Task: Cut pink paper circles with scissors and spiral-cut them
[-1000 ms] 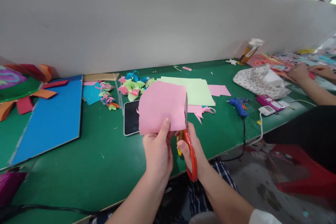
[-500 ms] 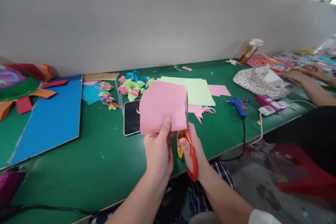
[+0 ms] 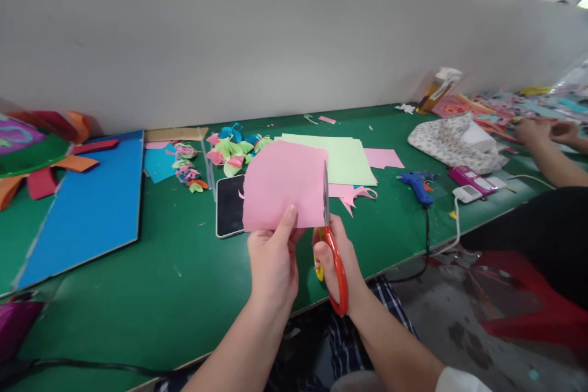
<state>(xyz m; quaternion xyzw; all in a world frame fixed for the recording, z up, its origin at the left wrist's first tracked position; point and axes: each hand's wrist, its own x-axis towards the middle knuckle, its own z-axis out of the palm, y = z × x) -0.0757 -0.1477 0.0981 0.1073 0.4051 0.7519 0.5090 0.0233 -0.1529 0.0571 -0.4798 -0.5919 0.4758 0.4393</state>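
The left forearm (image 3: 243,343) and the right forearm (image 3: 392,337) are stretched forward, bare and angled inward, so that both hands are held close together. The left hand (image 3: 273,266) is raised, its thumb (image 3: 287,222) pointed upward in front and its fingers (image 3: 294,245) tucked behind in a pinch. The right hand (image 3: 340,257) is curled in a grip, the right thumb (image 3: 324,253) bent inward.

Our left hand (image 3: 274,263) and right hand (image 3: 351,263) are bare, as are both forearms. On our right arm a plain white sleeve (image 3: 459,381) shows at the bottom edge. Over our lap we wear dark navy cloth (image 3: 395,305) crossed by thin pale lines, and a plain light-grey patch (image 3: 358,382) shows low between our arms.
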